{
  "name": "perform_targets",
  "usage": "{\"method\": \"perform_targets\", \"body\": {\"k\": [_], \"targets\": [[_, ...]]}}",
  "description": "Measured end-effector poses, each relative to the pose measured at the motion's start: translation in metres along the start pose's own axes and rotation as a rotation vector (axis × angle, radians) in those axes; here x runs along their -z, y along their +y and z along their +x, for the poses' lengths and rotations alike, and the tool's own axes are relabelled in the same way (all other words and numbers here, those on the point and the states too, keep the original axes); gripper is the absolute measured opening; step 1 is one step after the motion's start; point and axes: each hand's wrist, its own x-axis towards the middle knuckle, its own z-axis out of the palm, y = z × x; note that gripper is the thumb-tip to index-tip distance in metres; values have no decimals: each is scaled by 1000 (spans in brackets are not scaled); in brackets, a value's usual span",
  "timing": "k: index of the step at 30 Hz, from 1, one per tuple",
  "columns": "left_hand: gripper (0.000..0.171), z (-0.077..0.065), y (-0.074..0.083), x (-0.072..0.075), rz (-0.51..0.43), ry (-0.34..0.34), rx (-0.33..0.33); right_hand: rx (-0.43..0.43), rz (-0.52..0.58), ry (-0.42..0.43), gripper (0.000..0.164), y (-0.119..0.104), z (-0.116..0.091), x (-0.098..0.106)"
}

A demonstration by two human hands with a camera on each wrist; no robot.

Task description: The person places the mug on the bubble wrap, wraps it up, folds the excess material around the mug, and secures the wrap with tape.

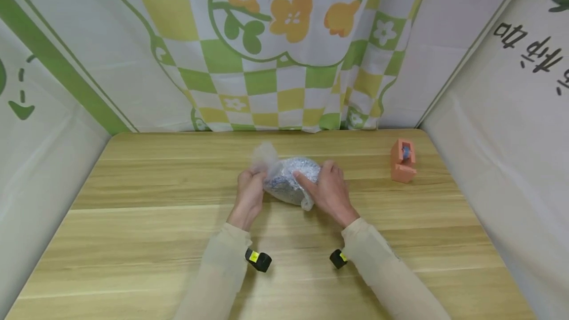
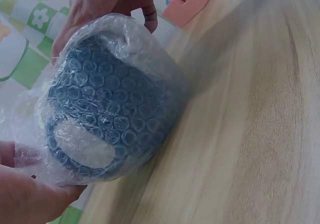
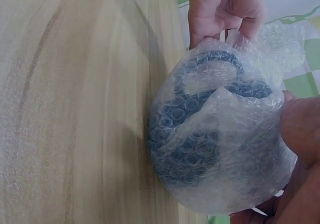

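Note:
A dark blue mug [image 2: 107, 96], its looped handle [image 3: 220, 55] showing through the plastic, is wrapped in clear bubble wrap [image 1: 293, 186]. The bundle lies on its side on the wooden table, between both hands. My left hand [image 1: 249, 196] pinches the gathered wrap at the bundle's left, on the handle side, and a loose end [image 1: 265, 153] of it sticks up beyond the fingers. From the right, my right hand [image 1: 331, 191] grips the bundle, thumb on top of the wrap. Some of the right fingers are hidden behind the bundle in the head view.
An orange-pink tape dispenser [image 1: 403, 162] with a blue roll stands at the table's right rear. Behind the table's [image 1: 133, 241] back edge hangs a green and yellow checked curtain [image 1: 275, 83]. White printed cloth walls flank both sides. A black wrist camera [image 1: 259, 260] sits on each sleeve.

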Motion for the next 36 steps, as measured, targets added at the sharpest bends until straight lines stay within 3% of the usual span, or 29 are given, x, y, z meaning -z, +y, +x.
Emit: {"method": "perform_targets", "body": {"k": [8, 14, 23, 29, 36], "targets": [[38, -9, 8, -1, 84, -97, -73, 8, 2, -19, 65, 1, 2, 2], [45, -19, 15, -8, 255, -139, -130, 26, 2, -13, 69, 1, 2, 0], [56, -28, 11, -22, 464, -378, -345, 110, -57, 5, 58, 1, 2, -3], [62, -30, 4, -23, 446, -425, -396, 148, -76, -37, 43, 4, 2, -2], [68, -30, -1, -19, 367, -433, -339, 135, 52, -133, 35, 7, 5, 2]]}}
